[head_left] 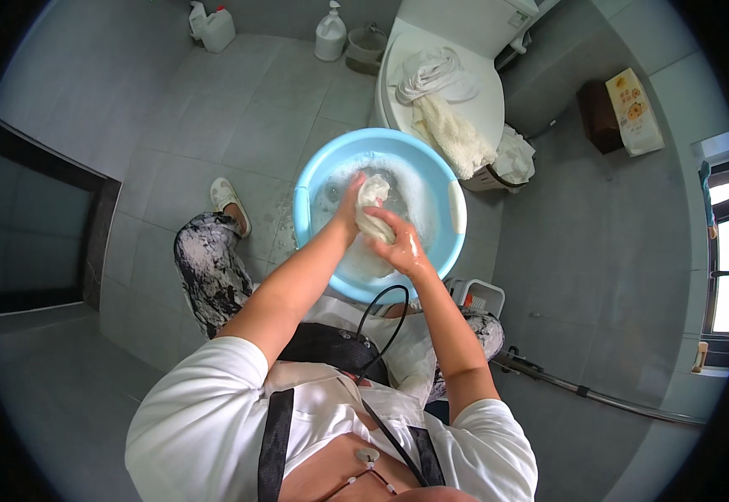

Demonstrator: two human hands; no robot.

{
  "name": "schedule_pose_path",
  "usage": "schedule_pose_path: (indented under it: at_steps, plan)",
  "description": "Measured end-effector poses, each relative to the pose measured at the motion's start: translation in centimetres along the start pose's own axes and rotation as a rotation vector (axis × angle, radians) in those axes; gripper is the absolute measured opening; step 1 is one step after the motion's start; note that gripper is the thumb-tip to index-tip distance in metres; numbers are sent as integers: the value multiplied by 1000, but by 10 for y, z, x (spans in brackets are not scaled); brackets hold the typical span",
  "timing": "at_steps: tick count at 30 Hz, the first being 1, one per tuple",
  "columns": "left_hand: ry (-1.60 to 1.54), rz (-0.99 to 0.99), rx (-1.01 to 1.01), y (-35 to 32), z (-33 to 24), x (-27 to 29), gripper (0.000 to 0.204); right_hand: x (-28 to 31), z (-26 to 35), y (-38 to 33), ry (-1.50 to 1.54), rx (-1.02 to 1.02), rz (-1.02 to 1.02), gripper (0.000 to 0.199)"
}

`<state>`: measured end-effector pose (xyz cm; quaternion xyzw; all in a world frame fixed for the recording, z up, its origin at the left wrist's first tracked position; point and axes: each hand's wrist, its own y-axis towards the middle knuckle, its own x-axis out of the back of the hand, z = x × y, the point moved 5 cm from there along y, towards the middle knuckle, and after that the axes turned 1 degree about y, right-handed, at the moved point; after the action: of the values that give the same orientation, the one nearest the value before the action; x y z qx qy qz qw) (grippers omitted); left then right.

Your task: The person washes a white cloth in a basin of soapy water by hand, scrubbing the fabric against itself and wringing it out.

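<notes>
A wet white cloth [374, 219] is bunched between my two hands, above the soapy water in a light-blue basin [325, 159]. My left hand [351, 203] grips its left side, the fingers partly hidden behind the fabric. From the lower right, my right hand [400, 243] wraps round the cloth, with suds on its back and wrist. White foam [410, 188] floats on the water, thickest toward the far and right sides. What kind of cloth it is, I cannot tell.
Beyond the basin stands a toilet [486, 100] with white cloths [437, 75] and a cream knitted piece [452, 134] on its lid. A waste bin [511, 159] sits beside it. Along the back are a pump bottle [330, 35], a grey bucket [367, 50] and white jugs [216, 30].
</notes>
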<state>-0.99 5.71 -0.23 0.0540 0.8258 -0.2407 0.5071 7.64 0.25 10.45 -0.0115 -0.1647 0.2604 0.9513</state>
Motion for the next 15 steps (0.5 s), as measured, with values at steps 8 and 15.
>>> schedule_pose_path:
  at_steps: [8,15]
  plan:
    - [-137,-212,53,-1,19,5,35,-2,-20,32,-549,-39,-299,16]
    - [334,-506,-133,13,26,39,34,32,-62,44,-678,-170,-442,30]
